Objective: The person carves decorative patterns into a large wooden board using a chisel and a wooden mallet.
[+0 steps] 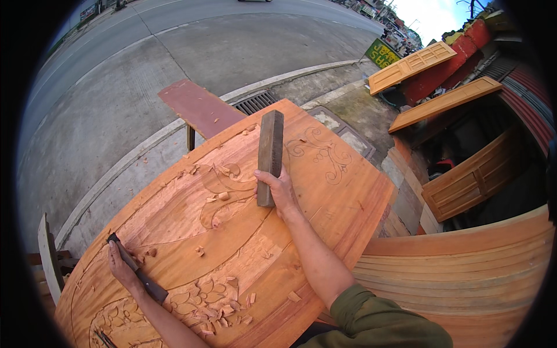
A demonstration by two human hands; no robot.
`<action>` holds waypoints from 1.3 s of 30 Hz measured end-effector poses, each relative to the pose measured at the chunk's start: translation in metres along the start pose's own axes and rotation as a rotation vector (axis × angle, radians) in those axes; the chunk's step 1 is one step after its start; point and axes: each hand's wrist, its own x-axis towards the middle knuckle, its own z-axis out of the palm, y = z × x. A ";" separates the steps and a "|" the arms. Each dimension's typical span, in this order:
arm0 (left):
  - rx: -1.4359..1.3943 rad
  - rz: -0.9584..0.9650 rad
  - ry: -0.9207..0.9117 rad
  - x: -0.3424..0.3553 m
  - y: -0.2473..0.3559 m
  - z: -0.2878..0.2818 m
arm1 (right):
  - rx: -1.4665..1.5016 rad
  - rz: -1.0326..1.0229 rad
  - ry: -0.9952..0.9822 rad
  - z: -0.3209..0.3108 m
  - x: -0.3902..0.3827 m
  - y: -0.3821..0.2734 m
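1. We judge the step in hand to be relief carving: a panel (351, 214) fills the middle of the frame, part cut, part only drawn.
2. Our left hand (123, 269), lower left, is closed on a dark chisel (153, 289); from this angle we cannot be sure whether its edge meets the wood.
3. Our right hand (279, 190), at the centre, is clamped round the lower part of a wooden block (270, 148), which looks to serve as a mallet. The two hands are well apart.
4. The next move, we think, calls for seating the chisel on a line, then a measured tap with the block; a slip could scar the finished leaves (200, 293) at lower left.
5. The panel's surface carries chips (220, 316), thickest at bottom centre, and pale pared ground. Toward its upper right, scrolls (333, 149) remain drawn but uncut.
6. Around us it is open air: a red-brown plank (200, 109) beyond the panel, paving (110, 87) and a road (191, 14) at upper left, a green sign (381, 53) and wooden doors (412, 66) at upper right, ridged woodwork (458, 269) at lower right.
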 end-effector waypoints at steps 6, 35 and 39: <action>0.004 -0.011 0.014 0.000 0.000 -0.001 | 0.013 -0.001 -0.006 0.002 -0.001 0.000; 0.030 -0.019 0.026 -0.004 0.006 0.002 | 0.023 0.000 -0.007 0.000 0.000 0.003; 0.017 -0.018 0.021 0.000 0.002 -0.001 | 0.030 0.004 -0.016 0.001 0.001 0.002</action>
